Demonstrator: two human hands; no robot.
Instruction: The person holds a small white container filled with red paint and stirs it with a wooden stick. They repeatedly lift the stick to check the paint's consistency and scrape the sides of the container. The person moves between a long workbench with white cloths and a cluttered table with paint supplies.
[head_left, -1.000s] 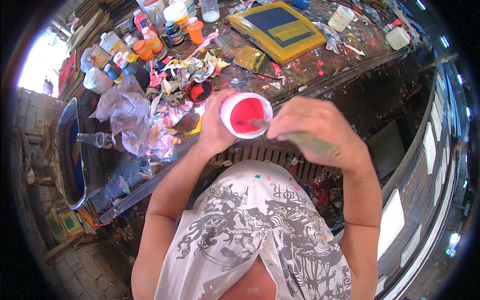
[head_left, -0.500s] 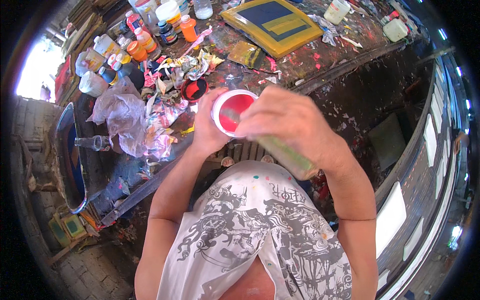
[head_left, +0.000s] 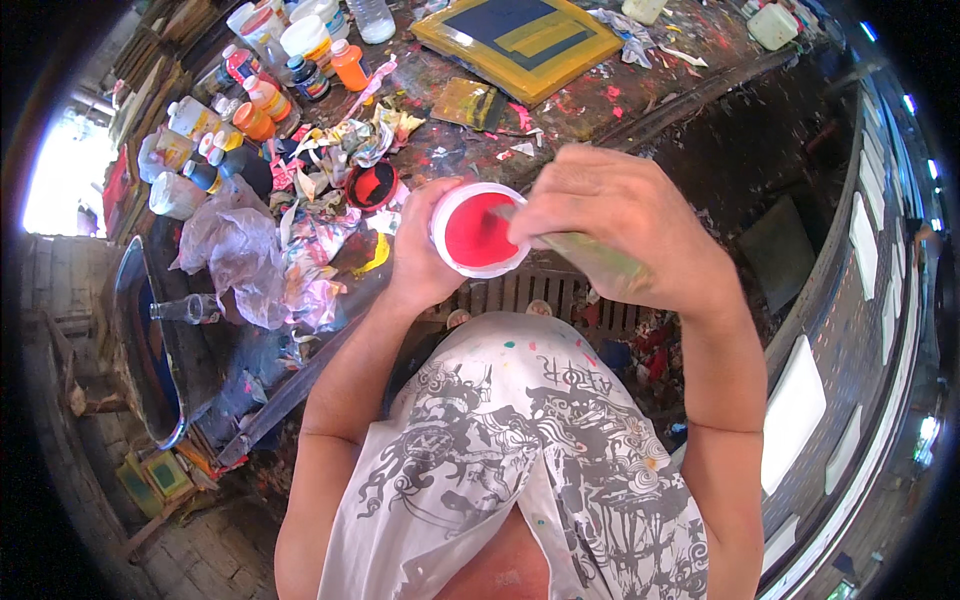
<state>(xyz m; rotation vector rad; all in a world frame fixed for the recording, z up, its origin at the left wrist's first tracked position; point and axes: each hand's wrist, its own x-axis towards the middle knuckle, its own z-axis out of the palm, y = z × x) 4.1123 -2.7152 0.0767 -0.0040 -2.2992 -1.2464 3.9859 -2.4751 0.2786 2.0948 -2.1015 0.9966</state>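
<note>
Item one, white tub [head_left: 488, 271]: we find it held up just beyond the near edge of the paint-flecked desk [head_left: 640, 90], in front of the patterned white garment [head_left: 520, 400], its mouth tipped toward us. Contents: red paint [head_left: 475, 235].

Item two, flat tool [head_left: 605, 265], greenish: its tip enters the tub at the right side.

Change noted: half a second ago the right hand [head_left: 620, 225] covers part of the tub's mouth; now it stands farther to the right, and more of the red surface shows. We read this as the tool shifting about within the paint — its tip remains inside.

Pose, left hand [head_left: 418, 250]: forearm raised, grip wrapped around the tub's left side, fingers over the far wall. Pose, right hand: elbow bent, wrist turned inward, knuckles uppermost, grip pinching the tool — though blur hides exactly how the fingers close, and we cannot trace the tool's whole outline.

Surroundings: beside the left hand, a round lid [head_left: 372, 185] smeared red; farther left, crumpled scraps [head_left: 320, 240] and a clear plastic bag [head_left: 235, 255]; beyond, an orange bottle [head_left: 350, 65] and a yellow-bordered frame [head_left: 580, 70].
</note>
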